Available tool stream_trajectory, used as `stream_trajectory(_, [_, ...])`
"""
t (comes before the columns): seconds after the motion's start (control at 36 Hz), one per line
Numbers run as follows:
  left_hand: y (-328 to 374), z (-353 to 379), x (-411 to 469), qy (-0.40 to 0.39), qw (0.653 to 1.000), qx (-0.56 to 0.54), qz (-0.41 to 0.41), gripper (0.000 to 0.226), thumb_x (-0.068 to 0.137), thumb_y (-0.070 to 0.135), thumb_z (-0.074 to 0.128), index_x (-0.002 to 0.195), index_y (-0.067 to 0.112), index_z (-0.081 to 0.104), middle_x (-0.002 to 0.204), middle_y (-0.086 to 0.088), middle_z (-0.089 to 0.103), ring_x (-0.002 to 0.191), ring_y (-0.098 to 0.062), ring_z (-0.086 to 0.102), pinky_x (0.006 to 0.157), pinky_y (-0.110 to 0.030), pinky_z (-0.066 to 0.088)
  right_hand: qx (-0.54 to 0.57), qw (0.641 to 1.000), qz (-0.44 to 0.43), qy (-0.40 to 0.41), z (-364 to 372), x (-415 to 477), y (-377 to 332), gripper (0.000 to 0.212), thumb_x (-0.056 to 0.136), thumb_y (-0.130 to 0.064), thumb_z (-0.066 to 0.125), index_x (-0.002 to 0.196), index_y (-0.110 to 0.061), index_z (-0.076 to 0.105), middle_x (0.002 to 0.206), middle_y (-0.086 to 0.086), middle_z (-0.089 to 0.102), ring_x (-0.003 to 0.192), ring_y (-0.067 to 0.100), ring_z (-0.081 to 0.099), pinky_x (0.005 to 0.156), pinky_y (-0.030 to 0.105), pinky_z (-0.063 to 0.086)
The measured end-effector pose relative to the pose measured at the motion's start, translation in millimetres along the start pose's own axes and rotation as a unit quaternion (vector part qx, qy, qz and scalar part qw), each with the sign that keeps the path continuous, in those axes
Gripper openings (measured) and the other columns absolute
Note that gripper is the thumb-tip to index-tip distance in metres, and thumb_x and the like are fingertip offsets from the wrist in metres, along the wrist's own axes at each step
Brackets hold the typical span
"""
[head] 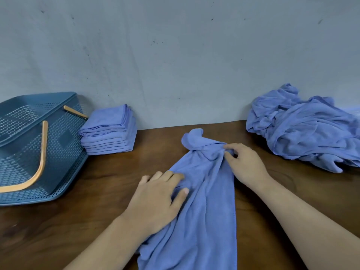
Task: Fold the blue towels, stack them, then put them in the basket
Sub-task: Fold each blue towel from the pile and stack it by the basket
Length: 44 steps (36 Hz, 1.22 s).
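Dark brown wood-grain tabletop (93,193), set against a pale grey-blue wall (175,55) flecked with small dark marks. At far left, a teal perforated basket (64,141) with orange handles. Just beside it, against the wall, a neat stack of folded towels (109,133). At far right, a rumpled pile of unfolded towels (303,129) in the same blue.

In the middle, between both forearms, one blue towel (204,201): long, creased lengthwise, bunched and rolled over at its far end, running out of view at the near edge. Flat on its left side, the left hand (159,197), fingers straight and slightly spread, pressing down. At the bunched far end, the right hand (245,164), thumb and forefinger curled, pinching a fold of the cloth.
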State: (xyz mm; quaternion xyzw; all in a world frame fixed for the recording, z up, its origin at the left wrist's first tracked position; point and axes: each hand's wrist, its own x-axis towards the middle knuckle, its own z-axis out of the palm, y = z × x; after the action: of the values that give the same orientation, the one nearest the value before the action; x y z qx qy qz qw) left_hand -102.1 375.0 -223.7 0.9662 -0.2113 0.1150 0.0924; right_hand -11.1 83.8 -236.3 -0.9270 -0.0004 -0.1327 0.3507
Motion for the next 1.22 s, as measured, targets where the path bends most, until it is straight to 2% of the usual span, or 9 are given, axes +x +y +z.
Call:
stream_trajectory(0.14, [4.0,-12.1,4.8,0.061,0.991,0.100,-0.058,0.044,0.109,0.050,0.022,0.085,0.030,0.052,0.063,0.005,0.060,0.059,-0.022,0.061,0.060,-0.035,0.035,-0.090,0.995,0.020,0.022,-7.8,0.9,8.0,0.028,0.097,-0.048,0.049,0.094,-0.032,0.072,0.093,-0.011,0.068,0.098,0.025,0.059,0.084,0.044,0.052])
stream_trajectory(0.22, [4.9,-12.0,14.2,-0.010,0.992,0.031,-0.125,0.052,0.109,0.054,0.029,0.080,0.024,0.059,0.070,0.003,0.062,0.071,-0.024,0.061,0.061,-0.035,0.038,-0.119,0.991,0.007,0.056,-7.9,0.5,2.3,0.019,0.099,-0.041,0.055,0.087,-0.031,0.065,0.089,-0.012,0.063,0.094,0.022,0.053,0.081,0.042,0.047])
stream_trajectory(0.31, [-4.3,-15.2,33.3,0.036,0.987,-0.049,-0.148,0.051,0.106,0.052,0.041,0.068,0.020,0.048,0.060,0.002,0.056,0.063,-0.022,0.055,0.058,-0.035,0.039,-0.093,0.994,-0.042,0.045,-1.3,2.6,4.1,0.003,0.096,-0.036,0.062,0.094,-0.035,0.060,0.097,-0.015,0.059,0.097,0.017,0.049,0.084,0.043,0.046])
stream_trajectory(0.47, [-50.4,-0.7,84.5,0.071,0.976,-0.135,-0.156,0.004,0.100,0.033,0.056,0.096,0.031,0.059,0.089,0.011,0.062,0.086,-0.014,0.062,0.070,-0.037,0.052,-0.086,0.986,-0.135,-0.035,14.5,11.9,-0.6,0.024,0.100,-0.032,0.063,0.123,-0.036,0.068,0.126,-0.021,0.061,0.113,0.013,0.052,0.089,0.032,0.037])
stream_trajectory(0.67, [-73.4,14.5,122.0,-0.025,0.985,-0.167,-0.039,0.042,0.091,0.033,0.064,0.133,0.032,0.059,0.134,0.019,0.057,0.122,-0.010,0.051,0.104,-0.040,0.046,-0.103,0.989,-0.103,-0.020,19.0,39.6,-13.8,0.018,0.096,-0.057,0.058,0.097,-0.044,0.071,0.101,-0.021,0.068,0.098,0.010,0.059,0.089,0.042,0.052])
stream_trajectory(0.81, [-82.0,31.1,137.4,-0.005,0.985,-0.172,0.001,0.014,0.101,0.037,0.057,0.111,0.031,0.065,0.108,0.022,0.063,0.103,-0.003,0.058,0.092,-0.037,0.051,-0.107,0.987,-0.111,-0.047,35.4,55.6,-22.4,0.016,0.096,-0.054,0.065,0.100,-0.042,0.074,0.103,-0.019,0.066,0.100,0.012,0.054,0.086,0.038,0.049])
stream_trajectory(0.89, [-83.4,35.6,136.2,0.033,0.977,-0.208,-0.015,0.029,0.109,0.037,0.052,0.088,0.019,0.060,0.086,0.010,0.059,0.087,-0.008,0.056,0.079,-0.038,0.049,-0.092,0.990,-0.102,-0.042,38.5,64.4,-17.1,0.014,0.099,-0.050,0.063,0.093,-0.043,0.074,0.097,-0.020,0.066,0.095,0.008,0.056,0.078,0.033,0.047])
stream_trajectory(1.08, [-80.4,23.7,135.9,0.108,0.865,-0.472,-0.129,0.054,0.107,0.044,0.061,0.069,0.010,0.042,0.063,0.001,0.041,0.062,-0.012,0.043,0.062,-0.030,0.039,0.046,0.999,-0.003,-0.001,29.0,112.3,2.5,0.029,0.100,-0.047,0.061,0.080,-0.028,0.066,0.078,-0.010,0.069,0.076,0.013,0.063,0.072,0.039,0.050])
stream_trajectory(1.22, [-94.4,18.4,141.4,0.057,0.806,-0.565,-0.164,0.019,0.099,0.027,0.075,0.095,0.010,0.069,0.081,0.000,0.070,0.069,-0.012,0.062,0.059,-0.023,0.048,-0.007,0.999,0.030,-0.008,31.4,136.7,14.2,0.028,0.100,-0.049,0.059,0.082,-0.031,0.069,0.090,-0.013,0.072,0.085,0.012,0.067,0.078,0.037,0.054])
